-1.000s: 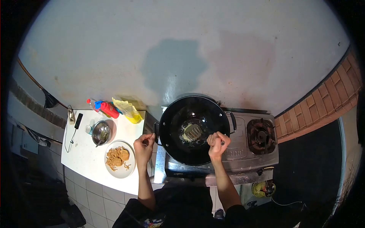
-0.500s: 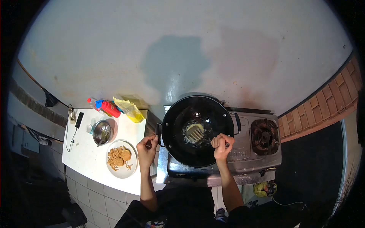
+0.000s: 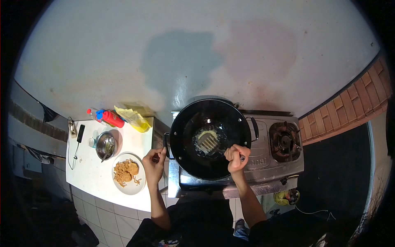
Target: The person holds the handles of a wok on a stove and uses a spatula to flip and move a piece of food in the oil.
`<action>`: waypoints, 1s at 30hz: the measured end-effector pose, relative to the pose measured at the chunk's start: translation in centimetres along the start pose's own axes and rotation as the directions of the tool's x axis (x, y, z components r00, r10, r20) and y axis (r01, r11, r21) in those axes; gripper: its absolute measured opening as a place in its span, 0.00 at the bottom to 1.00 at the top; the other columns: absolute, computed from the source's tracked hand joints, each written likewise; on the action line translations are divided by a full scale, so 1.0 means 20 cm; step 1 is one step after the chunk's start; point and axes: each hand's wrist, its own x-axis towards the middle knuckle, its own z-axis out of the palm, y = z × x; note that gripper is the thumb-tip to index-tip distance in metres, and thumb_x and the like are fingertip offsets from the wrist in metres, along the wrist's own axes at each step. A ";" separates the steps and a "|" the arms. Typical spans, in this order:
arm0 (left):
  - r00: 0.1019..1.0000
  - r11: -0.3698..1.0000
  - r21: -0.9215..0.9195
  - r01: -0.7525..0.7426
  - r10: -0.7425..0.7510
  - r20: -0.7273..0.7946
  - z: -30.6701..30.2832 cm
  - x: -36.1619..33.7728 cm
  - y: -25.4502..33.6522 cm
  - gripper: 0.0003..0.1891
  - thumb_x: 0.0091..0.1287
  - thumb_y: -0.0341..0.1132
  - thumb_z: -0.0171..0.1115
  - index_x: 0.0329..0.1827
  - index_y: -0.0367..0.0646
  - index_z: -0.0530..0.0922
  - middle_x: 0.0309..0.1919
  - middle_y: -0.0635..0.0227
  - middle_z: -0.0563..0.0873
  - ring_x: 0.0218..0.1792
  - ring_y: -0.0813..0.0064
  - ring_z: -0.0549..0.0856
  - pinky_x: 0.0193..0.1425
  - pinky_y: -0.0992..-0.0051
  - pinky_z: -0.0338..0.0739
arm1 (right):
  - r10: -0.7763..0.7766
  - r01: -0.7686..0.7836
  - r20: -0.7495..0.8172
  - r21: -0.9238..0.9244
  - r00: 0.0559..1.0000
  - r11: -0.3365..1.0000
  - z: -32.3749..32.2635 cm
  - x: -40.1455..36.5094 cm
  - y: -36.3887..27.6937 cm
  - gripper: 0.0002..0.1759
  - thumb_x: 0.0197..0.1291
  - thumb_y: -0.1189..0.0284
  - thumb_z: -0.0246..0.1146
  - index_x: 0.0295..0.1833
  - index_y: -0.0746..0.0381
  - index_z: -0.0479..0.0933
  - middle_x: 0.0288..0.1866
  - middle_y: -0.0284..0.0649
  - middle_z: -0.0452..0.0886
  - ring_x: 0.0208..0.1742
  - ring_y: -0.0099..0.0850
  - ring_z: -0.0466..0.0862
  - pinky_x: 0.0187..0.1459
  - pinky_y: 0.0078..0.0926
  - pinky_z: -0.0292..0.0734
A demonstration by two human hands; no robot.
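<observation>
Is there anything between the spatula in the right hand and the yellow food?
Nothing visible. The slotted spatula, gripped by the right hand, rests on the yellow food in the wok, whose handle the left hand holds.

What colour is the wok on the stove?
The wok is black; head view shows it best. Left hand grips its handle, right hand holds the spatula.

Single head-worn fisheye view, looking steeply down from well above, wok [image 3: 205, 169] centred, stove [image 3: 263, 159] beneath, counter [image 3: 92, 175] left

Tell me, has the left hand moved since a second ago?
No. The left hand still holds the wok by its left handle, in the same place against the stove.
</observation>
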 end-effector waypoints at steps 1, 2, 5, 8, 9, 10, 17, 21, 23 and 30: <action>1.000 1.000 -0.001 -0.001 0.001 0.000 0.00 0.00 0.00 0.12 0.62 0.35 0.66 0.33 0.32 0.82 0.17 0.77 0.73 0.20 0.89 0.67 0.23 0.85 0.60 | -0.010 0.010 -0.015 0.005 1.000 1.000 0.00 0.00 0.01 0.19 0.54 0.83 0.45 0.12 0.63 0.52 0.08 0.29 0.55 0.09 0.17 0.56 0.13 0.21 0.49; 1.000 1.000 -0.008 -0.001 0.001 -0.001 0.00 0.00 0.01 0.12 0.62 0.35 0.66 0.33 0.32 0.82 0.18 0.76 0.73 0.20 0.89 0.67 0.23 0.85 0.60 | -0.019 0.019 -0.030 0.010 0.999 1.000 0.00 0.00 0.01 0.20 0.55 0.82 0.45 0.12 0.63 0.52 0.08 0.29 0.55 0.09 0.17 0.56 0.13 0.21 0.49; 1.000 1.000 -0.006 0.003 -0.003 0.002 0.00 0.00 0.00 0.11 0.62 0.35 0.66 0.33 0.32 0.82 0.18 0.76 0.74 0.20 0.88 0.67 0.24 0.85 0.61 | -0.003 0.003 0.011 0.004 1.000 1.000 0.00 0.01 0.00 0.19 0.55 0.82 0.45 0.13 0.62 0.52 0.08 0.29 0.55 0.09 0.17 0.57 0.13 0.21 0.49; 1.000 1.000 0.013 -0.011 0.011 0.005 -0.01 0.00 0.01 0.10 0.62 0.34 0.66 0.34 0.33 0.82 0.18 0.75 0.75 0.20 0.88 0.68 0.24 0.85 0.62 | -0.015 0.015 -0.041 0.006 0.999 1.000 0.00 0.00 0.03 0.19 0.55 0.83 0.45 0.13 0.62 0.52 0.08 0.29 0.54 0.09 0.17 0.56 0.13 0.21 0.49; 1.000 0.999 0.024 -0.026 0.026 0.003 -0.01 0.00 0.02 0.10 0.62 0.34 0.66 0.34 0.33 0.82 0.18 0.75 0.75 0.20 0.88 0.68 0.24 0.85 0.62 | -0.017 0.018 -0.042 0.007 0.999 1.000 -0.01 0.00 0.03 0.19 0.55 0.83 0.45 0.13 0.62 0.52 0.08 0.29 0.54 0.09 0.17 0.56 0.13 0.21 0.49; 1.000 0.999 0.023 -0.029 0.029 0.003 0.00 0.00 0.02 0.10 0.62 0.34 0.66 0.34 0.33 0.82 0.18 0.75 0.75 0.20 0.88 0.68 0.24 0.85 0.62 | 0.007 -0.007 -0.012 0.019 1.000 1.000 -0.01 0.01 0.01 0.19 0.55 0.83 0.45 0.13 0.62 0.52 0.08 0.29 0.54 0.09 0.17 0.56 0.13 0.21 0.49; 0.995 0.995 0.011 -0.097 0.097 0.003 -0.01 0.01 0.00 0.09 0.61 0.32 0.66 0.34 0.33 0.83 0.18 0.74 0.76 0.20 0.87 0.69 0.24 0.84 0.63 | 0.069 -0.069 0.019 0.014 0.997 0.997 -0.01 0.01 0.00 0.17 0.53 0.83 0.48 0.14 0.64 0.58 0.10 0.29 0.57 0.11 0.17 0.60 0.14 0.19 0.52; 0.988 0.988 0.009 -0.152 0.152 0.020 -0.02 0.02 -0.01 0.08 0.60 0.31 0.66 0.35 0.32 0.83 0.19 0.72 0.76 0.20 0.87 0.69 0.24 0.84 0.63 | 0.078 -0.074 -0.156 0.036 0.985 0.997 0.04 0.00 0.00 0.16 0.54 0.84 0.49 0.14 0.64 0.60 0.10 0.29 0.60 0.12 0.16 0.61 0.15 0.19 0.52; 0.990 0.991 -0.005 -0.134 0.134 0.030 -0.02 0.03 -0.02 0.08 0.60 0.30 0.66 0.35 0.32 0.83 0.19 0.72 0.76 0.20 0.87 0.69 0.24 0.84 0.63 | 0.064 -0.076 -0.108 -0.111 0.992 0.991 0.03 0.01 -0.01 0.17 0.54 0.84 0.50 0.15 0.64 0.61 0.11 0.29 0.63 0.13 0.15 0.62 0.16 0.18 0.52; 0.979 0.980 -0.008 -0.201 0.201 0.033 -0.03 0.02 -0.01 0.07 0.59 0.29 0.67 0.35 0.33 0.83 0.18 0.70 0.77 0.19 0.86 0.70 0.24 0.82 0.64 | 0.098 -0.096 0.007 -0.131 0.995 0.987 -0.02 0.15 -0.19 0.18 0.55 0.82 0.52 0.15 0.64 0.57 0.10 0.30 0.58 0.14 0.14 0.58 0.17 0.21 0.49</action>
